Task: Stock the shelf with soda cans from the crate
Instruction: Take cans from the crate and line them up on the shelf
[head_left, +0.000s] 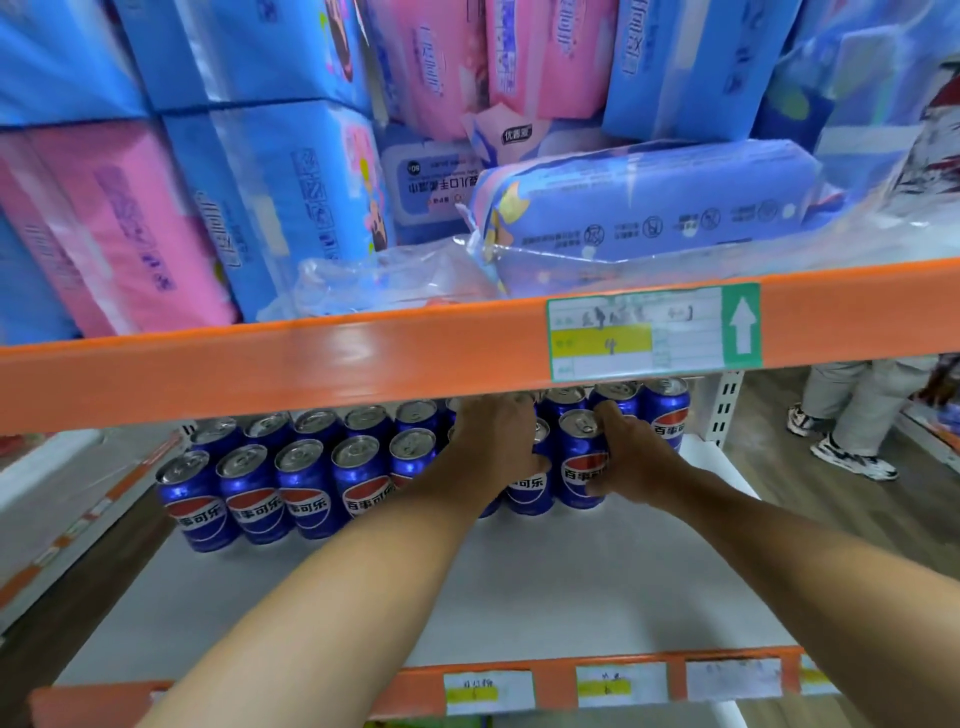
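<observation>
Several blue soda cans (306, 488) with red-and-white logos stand in rows at the back of the white shelf (519, 587). My left hand (496, 441) reaches under the orange beam and is wrapped over a can (530, 491) in the front row, hiding most of it. Just to its right, my right hand (631, 457) grips another front-row can (582, 467) from the side. Both cans stand upright on the shelf. No crate is in view.
An orange beam (311, 364) with a green label crosses just above my hands. Blue and pink tissue packs (291, 197) fill the shelf above. The lower orange shelf edge (613, 680) carries price tags. A person's legs and sneakers (852, 457) stand in the aisle at right.
</observation>
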